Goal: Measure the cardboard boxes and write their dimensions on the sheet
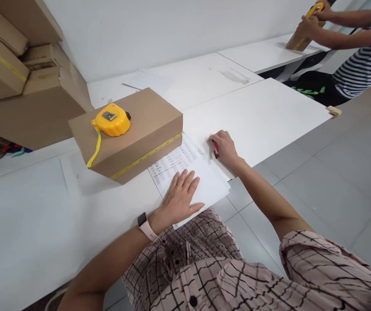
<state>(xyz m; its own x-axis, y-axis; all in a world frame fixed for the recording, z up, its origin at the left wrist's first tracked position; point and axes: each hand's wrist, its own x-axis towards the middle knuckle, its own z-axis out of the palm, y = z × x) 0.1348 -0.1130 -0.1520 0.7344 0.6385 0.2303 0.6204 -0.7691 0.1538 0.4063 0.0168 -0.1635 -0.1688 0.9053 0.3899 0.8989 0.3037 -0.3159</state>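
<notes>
My left hand [179, 199] lies flat with its fingers stretched out on a stack of white paper sheets [209, 179], whose top sheet bears rows of handwriting. To its right, my right hand [227, 150] rests on the white table with curled fingers around a red-and-black pen [215, 149], only partly visible. Beyond the papers stands a closed brown cardboard box [153, 113], covering part of the sheets. Yellow tape runs along the box's front side. On top of the box sits a yellow tape measure [113, 120], its blade hanging over the left edge.
Several cardboard boxes [43, 110] are piled at the left. Another sheet of paper [148, 81] lies near the wall. At the upper right, a co-worker in a striped shirt [365, 71] holds a yellow tape measure [315, 8] against a small box [299, 42]. The table edge [289, 140] drops to tiled floor.
</notes>
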